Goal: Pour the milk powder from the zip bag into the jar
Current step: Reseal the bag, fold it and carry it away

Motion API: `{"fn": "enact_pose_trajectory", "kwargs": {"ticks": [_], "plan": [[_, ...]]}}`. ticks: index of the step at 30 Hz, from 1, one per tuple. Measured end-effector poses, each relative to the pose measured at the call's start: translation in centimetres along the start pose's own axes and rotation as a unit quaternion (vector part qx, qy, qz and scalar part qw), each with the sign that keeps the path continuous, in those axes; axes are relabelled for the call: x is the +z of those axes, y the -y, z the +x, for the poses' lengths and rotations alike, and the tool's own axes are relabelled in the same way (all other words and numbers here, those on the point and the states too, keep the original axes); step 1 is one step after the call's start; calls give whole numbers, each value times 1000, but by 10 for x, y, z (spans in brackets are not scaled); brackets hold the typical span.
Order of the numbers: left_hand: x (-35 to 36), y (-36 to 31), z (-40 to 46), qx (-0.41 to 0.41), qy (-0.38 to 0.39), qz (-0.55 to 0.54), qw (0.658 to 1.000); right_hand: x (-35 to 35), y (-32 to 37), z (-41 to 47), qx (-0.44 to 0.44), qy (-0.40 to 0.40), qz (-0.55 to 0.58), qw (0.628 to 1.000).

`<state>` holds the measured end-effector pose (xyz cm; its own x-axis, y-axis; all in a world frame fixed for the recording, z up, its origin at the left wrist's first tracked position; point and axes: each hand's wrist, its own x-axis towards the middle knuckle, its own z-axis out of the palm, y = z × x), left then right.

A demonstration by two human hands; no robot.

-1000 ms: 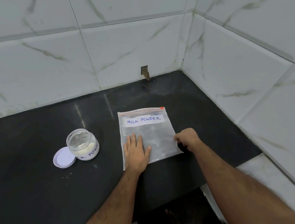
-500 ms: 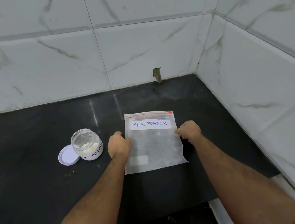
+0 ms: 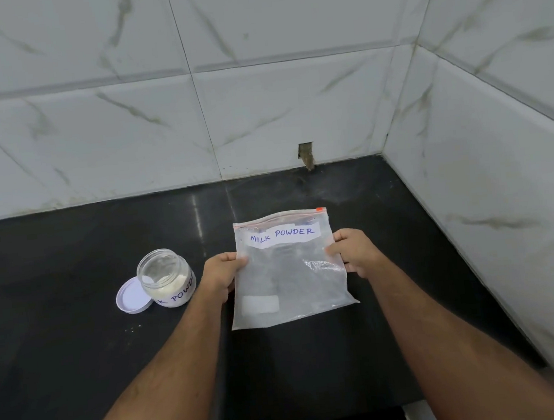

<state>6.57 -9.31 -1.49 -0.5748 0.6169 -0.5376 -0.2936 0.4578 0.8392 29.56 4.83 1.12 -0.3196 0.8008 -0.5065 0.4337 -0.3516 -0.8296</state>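
While your left hand (image 3: 222,275) pinches the left edge and your right hand (image 3: 353,253) pinches the right edge, the zip bag (image 3: 291,272) is now up off the black counter (image 3: 79,344); half a second ago it lay flat with your hands just closing on its sides, and before that your left palm was pressing it down. So it looks like pickup is done and you're heading to the next step. Bag looks nearly empty: clear, wrinkled film, only a faint powder haze, a white "MILK POWDER" label (image 3: 283,235) under the red zip strip, which seems shut. Jar (image 3: 167,277) stands open to your left, well apart from the bag, already holding white powder, its lid (image 3: 130,296) touching it on the counter.
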Motion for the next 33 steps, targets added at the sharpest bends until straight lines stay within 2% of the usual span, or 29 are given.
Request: {"fn": "enact_pose_trajectory", "kwargs": {"ticks": [9,17,20,24,26,29,31,33], "plan": [[-15,-26,-13,66,45,-65,995,-16,34,-24,-87,-17,26,996],[-33,-38,-49,88,157,-157,971,-18,42,-84,-132,-14,164,978],[-41,-30,-70,66,181,-184,964,-12,30,-117,-138,-27,201,969],[-48,-11,-106,16,246,-164,955,-1,2,-164,-115,-100,204,967],[-50,2,-120,-19,280,-152,948,1,-17,-185,-97,-116,209,966],[-51,25,-133,-105,282,-147,942,-2,-48,-212,-57,-143,222,963],[-48,40,-142,-144,312,-107,933,-5,-65,-233,-35,-162,226,960],[-39,49,-157,-124,338,-25,933,-8,-79,-252,-25,-187,234,954]]}}
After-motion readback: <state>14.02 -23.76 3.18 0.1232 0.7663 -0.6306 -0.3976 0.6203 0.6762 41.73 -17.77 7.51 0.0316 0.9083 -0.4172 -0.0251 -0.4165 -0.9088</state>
